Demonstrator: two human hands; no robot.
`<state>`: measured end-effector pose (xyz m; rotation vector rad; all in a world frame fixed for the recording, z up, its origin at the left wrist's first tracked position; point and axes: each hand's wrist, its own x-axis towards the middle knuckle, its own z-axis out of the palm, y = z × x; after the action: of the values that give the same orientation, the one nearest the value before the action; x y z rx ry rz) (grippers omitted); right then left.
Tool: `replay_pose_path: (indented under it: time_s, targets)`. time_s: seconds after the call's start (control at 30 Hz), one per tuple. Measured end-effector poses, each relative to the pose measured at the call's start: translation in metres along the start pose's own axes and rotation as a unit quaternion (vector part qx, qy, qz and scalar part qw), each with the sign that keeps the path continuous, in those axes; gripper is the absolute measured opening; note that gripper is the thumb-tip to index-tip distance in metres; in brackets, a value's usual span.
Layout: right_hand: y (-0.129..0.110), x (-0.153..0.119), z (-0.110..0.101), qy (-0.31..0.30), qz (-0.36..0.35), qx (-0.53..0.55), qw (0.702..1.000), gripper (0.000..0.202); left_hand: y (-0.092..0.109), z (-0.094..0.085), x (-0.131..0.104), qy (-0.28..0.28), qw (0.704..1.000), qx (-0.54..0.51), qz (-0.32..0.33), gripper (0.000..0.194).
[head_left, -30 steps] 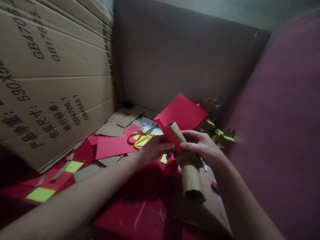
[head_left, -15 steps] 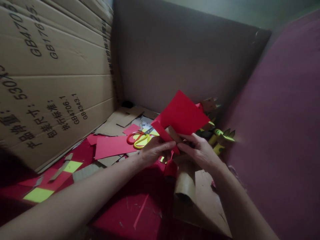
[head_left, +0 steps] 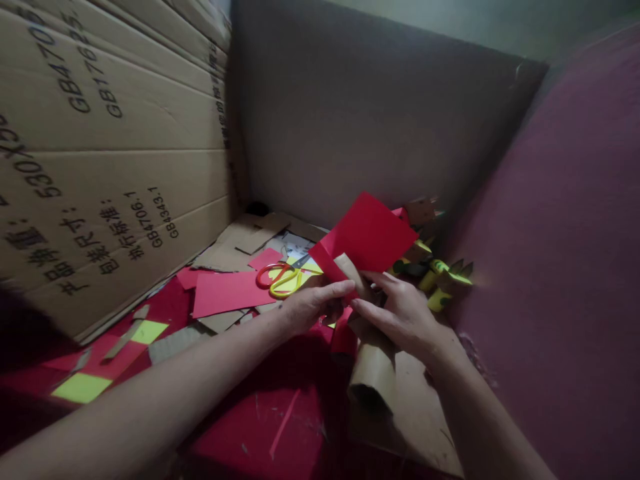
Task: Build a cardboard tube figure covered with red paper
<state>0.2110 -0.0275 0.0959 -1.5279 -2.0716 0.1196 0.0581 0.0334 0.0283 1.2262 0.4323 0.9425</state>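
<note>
My left hand pinches the near edge of the red sheet under its thumb, and my right hand pinches the small tube between thumb and fingers. Both pieces are to the right of the scissors, held up off the surface. As I judge it, tube and sheet are only lined up: a narrow edge is bent up beside the tube, and the rest spreads flat beyond it, not wrapped round. Whether any glue is on, I can't tell.

The big tube and the red tube are nearer me, right of the scissors. Yellow figures are farther right. Scraps litter the red tabletop left of the scissors, with the carton rising past them. Behind is a grey panel; the light is dim.
</note>
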Motion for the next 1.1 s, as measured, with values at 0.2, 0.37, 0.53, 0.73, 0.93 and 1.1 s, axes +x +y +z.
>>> replay_pose_path:
  time_s: [0.2, 0.37, 0.53, 0.73, 0.93, 1.1]
  targets:
    - [-0.002, -0.006, 0.000, 0.025, 0.001, 0.004, 1.000, 0.034, -0.001, 0.002, -0.002, -0.011, 0.999, -0.044, 0.006, 0.025]
    - [-0.005, -0.005, 0.005, 0.018, -0.009, -0.043, 0.999, 0.033, -0.004, 0.015, -0.005, 0.041, 0.991, -0.112, 0.054, 0.020]
    - [0.001, -0.006, 0.003, 0.016, -0.066, 0.071, 0.995, 0.027, -0.007, 0.020, -0.004, 0.089, 0.977, -0.193, 0.014, 0.024]
    - [0.017, -0.019, -0.012, 0.132, 0.040, 0.265, 0.954, 0.036, -0.004, 0.014, -0.001, 0.124, 0.965, -0.232, 0.003, 0.027]
    - [0.031, -0.036, 0.005, 0.052, 0.100, 0.304, 0.946, 0.095, 0.001, 0.013, 0.001, 0.107, 0.948, -0.300, -0.019, 0.024]
    - [0.029, -0.039, 0.015, 0.082, 0.062, 0.288, 0.952, 0.077, -0.001, 0.017, -0.004, 0.085, 0.955, -0.284, -0.028, 0.023]
